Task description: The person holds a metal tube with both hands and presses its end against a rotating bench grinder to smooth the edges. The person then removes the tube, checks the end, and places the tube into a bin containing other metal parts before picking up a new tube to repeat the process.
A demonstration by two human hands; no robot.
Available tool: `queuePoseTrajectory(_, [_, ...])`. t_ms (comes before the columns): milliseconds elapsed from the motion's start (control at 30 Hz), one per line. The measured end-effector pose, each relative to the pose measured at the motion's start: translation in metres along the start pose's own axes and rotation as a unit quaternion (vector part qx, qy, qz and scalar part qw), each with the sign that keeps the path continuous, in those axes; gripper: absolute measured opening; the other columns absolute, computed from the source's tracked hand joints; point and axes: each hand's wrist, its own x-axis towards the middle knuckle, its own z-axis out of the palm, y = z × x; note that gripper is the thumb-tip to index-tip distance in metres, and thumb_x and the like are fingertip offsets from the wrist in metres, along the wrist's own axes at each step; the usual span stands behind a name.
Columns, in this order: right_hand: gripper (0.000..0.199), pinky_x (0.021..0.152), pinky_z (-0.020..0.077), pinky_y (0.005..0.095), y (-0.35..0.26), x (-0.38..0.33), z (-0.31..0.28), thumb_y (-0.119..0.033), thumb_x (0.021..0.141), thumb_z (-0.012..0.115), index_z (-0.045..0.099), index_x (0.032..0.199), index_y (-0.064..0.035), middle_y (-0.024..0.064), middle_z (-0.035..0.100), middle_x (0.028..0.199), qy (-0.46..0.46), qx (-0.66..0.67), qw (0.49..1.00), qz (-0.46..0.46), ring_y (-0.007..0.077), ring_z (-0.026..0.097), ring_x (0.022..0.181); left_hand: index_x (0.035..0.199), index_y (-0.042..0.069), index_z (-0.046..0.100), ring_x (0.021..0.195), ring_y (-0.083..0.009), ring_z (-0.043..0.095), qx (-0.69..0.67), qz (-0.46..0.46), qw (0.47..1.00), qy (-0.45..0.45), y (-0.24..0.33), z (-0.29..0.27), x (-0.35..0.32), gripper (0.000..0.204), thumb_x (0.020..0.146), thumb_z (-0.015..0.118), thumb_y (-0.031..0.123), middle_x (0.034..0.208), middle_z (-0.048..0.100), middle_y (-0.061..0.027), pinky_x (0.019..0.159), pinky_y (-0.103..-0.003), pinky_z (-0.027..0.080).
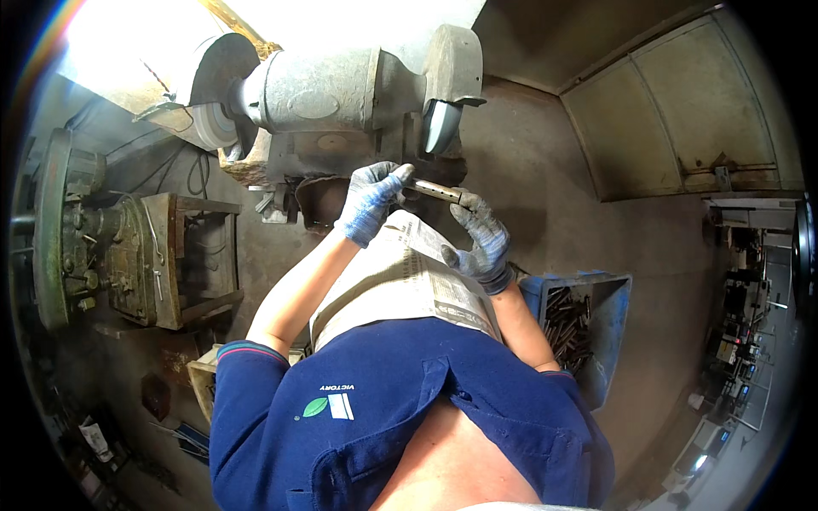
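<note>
Fingers [394,175] of the left hand [371,200], in a blue-grey knit glove, are pinched closed around the left end of a short metal rod [433,190]; the gloved right hand [483,243] grips the rod's right end with its fingertips, thumb below; the rod lies nearly level between the two hands, tilted slightly down toward three o'clock, and sits just above the frame's centre, directly below the right wheel guard [452,81] of a bench grinder [328,89].

Head view: the grinder fills the twelve o'clock area, grey and dusty, with its left grinding wheel [211,123] at about eleven o'clock; whether the rod touches the right wheel cannot be told; a sheet of newspaper [400,281] lies over the person's front just under the hands, pale with dark printed blocks; a blue short-sleeved shirt [392,409] covers the six o'clock area and carries a small chest emblem, a green leaf shape beside a white block; at four o'clock, near the right elbow, a blue plastic crate [607,298] holds many dark metal rods [567,328] piled lengthwise; at nine o'clock stands an old green machine [72,230] beside a rusty open metal frame [192,255]; a closed grey double door panel [682,111] shows at two o'clock; workshop shelving at three to four o'clock is too small to read.
</note>
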Motion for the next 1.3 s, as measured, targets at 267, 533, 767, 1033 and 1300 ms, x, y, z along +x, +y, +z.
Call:
queuePoseTrajectory(267, [0.041,0.097,0.0390,0.0364,0.018,-0.007,0.007,-0.025,0.081,0.065,0.061,0.112,0.0006,0.0170,0.056,0.117,0.030,0.033,0.994,0.095,0.0292,0.051,0.115,0.091,-0.002,0.063,0.066,-0.0071,0.056,0.100,0.097,0.990,0.022,-0.004,0.007,0.007,0.011,0.084,0.064,0.007,0.077,0.063,-0.0037,0.062,-0.022,0.048])
queuePoseTrajectory(533, [0.027,0.097,0.0398,0.0335,0.046,-0.004,0.021,-0.005,0.081,0.062,0.065,0.108,-0.0017,0.0122,0.059,0.115,0.053,0.040,0.990,0.124,0.0244,0.053,0.112,0.092,-0.002,0.062,0.068,-0.0086,0.058,0.146,0.089,0.984,0.050,-0.025,-0.012,0.032,0.011,0.085,0.063,0.006,0.079,0.063,-0.0045,0.062,-0.023,0.050])
queuePoseTrajectory(767, [0.021,0.092,0.0436,0.0300,0.099,-0.014,0.024,-0.001,0.080,0.064,0.066,0.101,-0.0003,0.0117,0.065,0.105,0.057,0.035,0.977,0.201,0.0209,0.059,0.104,0.087,0.001,0.063,0.064,-0.0126,0.062,0.061,0.039,0.992,0.099,-0.056,-0.006,0.069,0.006,0.085,0.062,0.006,0.076,0.064,-0.0044,0.059,-0.024,0.052])
queuePoseTrajectory(1033, [0.017,0.083,0.0465,0.0281,0.110,-0.014,0.038,0.000,0.081,0.062,0.067,0.098,-0.0009,0.0098,0.067,0.096,0.096,0.121,0.950,0.272,0.0172,0.061,0.093,0.085,-0.001,0.063,0.063,-0.0129,0.060,0.025,0.037,0.989,0.141,-0.069,-0.008,0.082,0.005,0.085,0.060,0.003,0.074,0.064,-0.0057,0.057,-0.025,0.051])
queuePoseTrajectory(1300, [0.017,0.080,0.0470,0.0259,0.109,-0.007,0.065,0.001,0.081,0.062,0.067,0.097,-0.0004,0.0082,0.065,0.096,0.089,0.175,0.941,0.274,0.0157,0.061,0.091,0.086,-0.003,0.064,0.063,-0.0120,0.061,0.062,0.031,0.980,0.186,-0.055,-0.031,0.075,0.007,0.085,0.059,0.003,0.076,0.065,-0.0071,0.059,-0.024,0.051])
